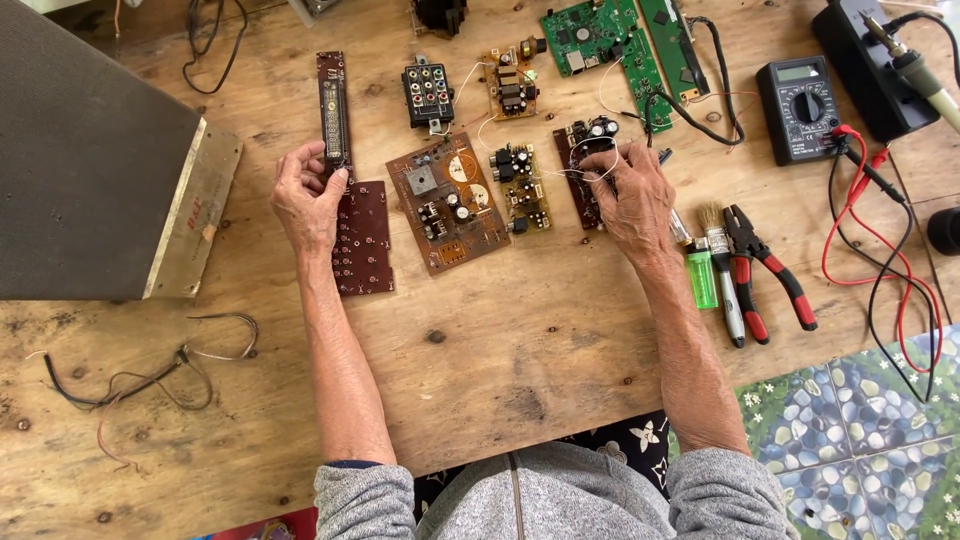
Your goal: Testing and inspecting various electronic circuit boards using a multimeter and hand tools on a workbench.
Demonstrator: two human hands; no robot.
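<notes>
My left hand point(305, 200) pinches the near end of a long narrow brown display board point(333, 112) that lies on the wooden table. Just beside that hand lies a dark brown button board point(363, 240). My right hand point(632, 200) rests on a narrow dark circuit board point(583, 165) with black capacitors, its fingers on thin white wires there. Between the hands lie a large brown circuit board point(445, 203) and a smaller board with capacitors point(520, 187).
A grey speaker cabinet point(90, 160) fills the left. Green circuit boards point(610, 45) lie at the back. A black multimeter point(800, 105) with red and black leads, red-handled pliers point(765, 265), a brush point(718, 255), a green lighter point(702, 277) sit right. Loose wires point(150, 375) lie near left.
</notes>
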